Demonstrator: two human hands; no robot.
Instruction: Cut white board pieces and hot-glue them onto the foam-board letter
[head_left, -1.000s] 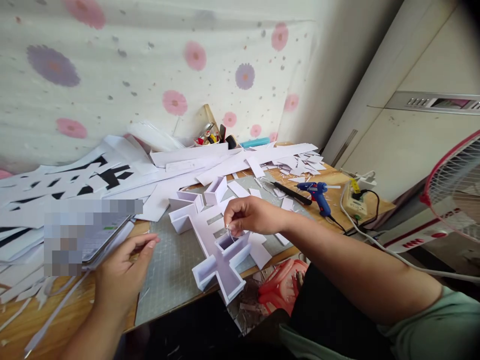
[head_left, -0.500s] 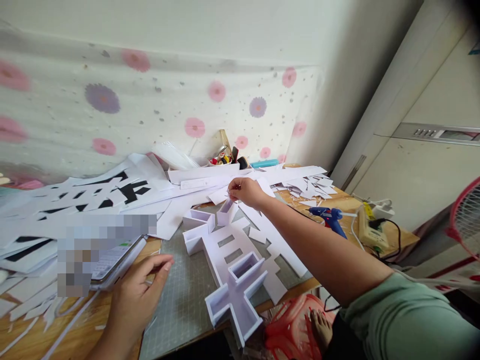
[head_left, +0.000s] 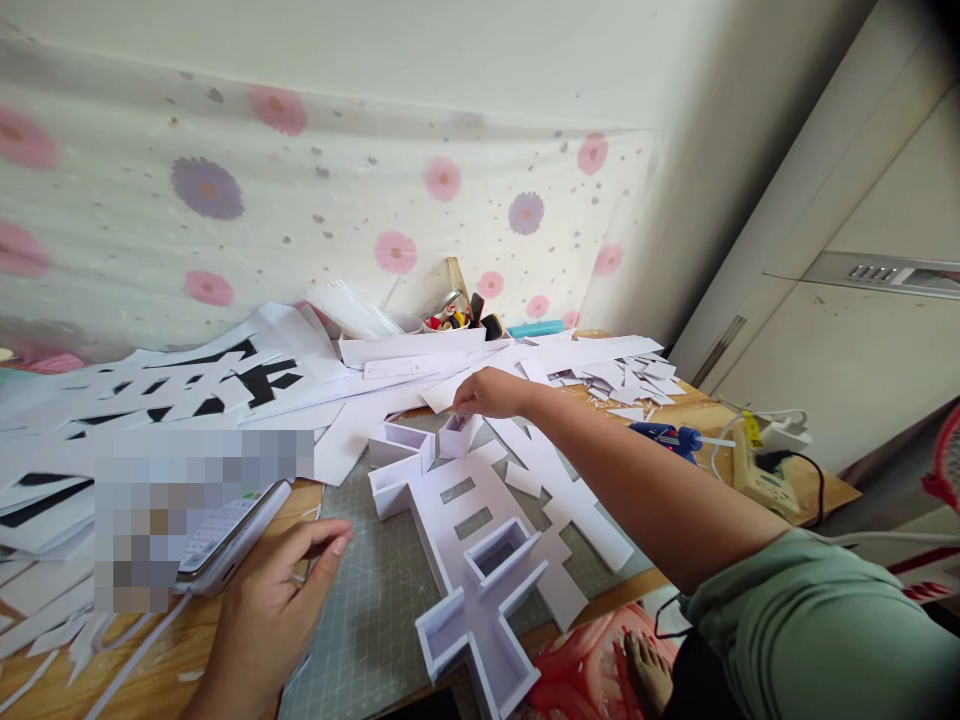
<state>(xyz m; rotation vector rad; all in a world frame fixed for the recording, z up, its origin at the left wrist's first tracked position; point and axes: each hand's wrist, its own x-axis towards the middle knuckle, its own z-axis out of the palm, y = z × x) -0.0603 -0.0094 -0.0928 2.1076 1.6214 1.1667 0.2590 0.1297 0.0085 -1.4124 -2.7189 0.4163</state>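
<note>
A white foam-board letter shape (head_left: 469,545) with raised side walls lies on a grey cutting mat (head_left: 360,600). My right hand (head_left: 487,393) reaches over its far end, fingers pinched together right above a small open box-like section (head_left: 459,432). What the fingers pinch is too small to make out. My left hand (head_left: 281,595) rests on the mat's left edge, fingers loosely spread and holding nothing, beside a phone (head_left: 225,545) on a stack of papers.
White paper sheets with black cut-out characters (head_left: 187,390) cover the left of the wooden table. Paper scraps (head_left: 615,375), a blue glue gun (head_left: 664,437) and a power strip (head_left: 754,460) lie to the right. A tool pot (head_left: 450,320) stands by the flowered wall. A red stool (head_left: 592,665) sits below.
My right hand went from the letter shape's middle to its far end and has lowered onto the small box section. The left hand stayed on the mat. The view tilted upward.
</note>
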